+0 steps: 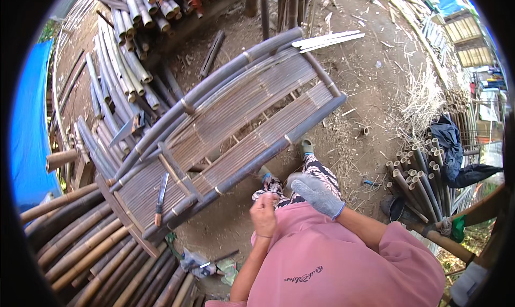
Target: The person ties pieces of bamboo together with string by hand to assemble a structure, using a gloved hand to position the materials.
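Observation:
My left hand (264, 215) is bare and curled into a fist just in front of my pink shirt; I see nothing in it. My right hand (317, 195) wears a grey knitted glove and lies beside the left one over my patterned trouser leg, fingers stretched out and holding nothing. Just ahead of both hands stands a long bamboo bench frame (252, 165) with a slatted surface, tilted on the dirt. A long knife with a wooden handle (160, 198) lies on the slats at the frame's near left end, well left of my hands.
Thick bamboo poles (80, 248) are stacked at lower left, greyer poles (115, 65) at upper left with a blade (130, 128) lying on them. A bundle of cut bamboo tubes (416, 175) stands at right beside dark cloth. Blue tarp (29, 130) hangs at far left. Split strips (327, 39) rest on the frame's far end.

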The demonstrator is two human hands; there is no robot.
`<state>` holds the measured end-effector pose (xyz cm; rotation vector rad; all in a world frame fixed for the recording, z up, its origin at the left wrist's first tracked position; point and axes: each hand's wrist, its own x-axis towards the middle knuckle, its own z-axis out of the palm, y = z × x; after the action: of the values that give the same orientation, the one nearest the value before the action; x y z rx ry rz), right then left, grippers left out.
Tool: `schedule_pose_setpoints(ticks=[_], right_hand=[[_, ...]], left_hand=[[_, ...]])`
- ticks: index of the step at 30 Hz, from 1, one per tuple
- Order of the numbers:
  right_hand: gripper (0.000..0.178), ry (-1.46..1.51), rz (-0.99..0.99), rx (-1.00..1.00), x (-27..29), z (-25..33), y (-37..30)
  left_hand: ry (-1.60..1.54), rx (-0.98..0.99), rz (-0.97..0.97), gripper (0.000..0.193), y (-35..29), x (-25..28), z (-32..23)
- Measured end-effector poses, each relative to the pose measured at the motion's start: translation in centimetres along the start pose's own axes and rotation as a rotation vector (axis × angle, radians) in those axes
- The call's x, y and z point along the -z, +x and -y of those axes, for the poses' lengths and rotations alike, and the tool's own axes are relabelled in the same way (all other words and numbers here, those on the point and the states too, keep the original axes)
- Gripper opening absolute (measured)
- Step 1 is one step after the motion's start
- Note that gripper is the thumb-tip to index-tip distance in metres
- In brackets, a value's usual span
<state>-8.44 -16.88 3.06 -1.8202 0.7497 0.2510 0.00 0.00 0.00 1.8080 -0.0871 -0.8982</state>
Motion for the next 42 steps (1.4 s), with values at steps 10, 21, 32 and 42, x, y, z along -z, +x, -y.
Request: schedule_pose_setpoints(ticks=[10,21,32,42], right_hand=[[0.021,0.325,0.075,-0.127,-1.2,-4.5,1.2],[0.026,0.344,0.209,-0.184,6.9,-8.4,-0.9],[0.037,0.929,0.003,-0.202,11.1,-14.3,0.7],[0.023,1.25,-0.12,-0.235,14.4,-14.4,4.5]], left_hand=[[0.288,0.122,0.267,0.026,-2.3,-4.7,2.9],[-1.015,0.504,0.326,0.034,10.5,-14.2,-0.5],[-0.274,0.296,0.317,0.025,8.3,-20.3,-5.7],[0.036,0.025,0.136,0.024,4.2,-20.2,-3.9]])
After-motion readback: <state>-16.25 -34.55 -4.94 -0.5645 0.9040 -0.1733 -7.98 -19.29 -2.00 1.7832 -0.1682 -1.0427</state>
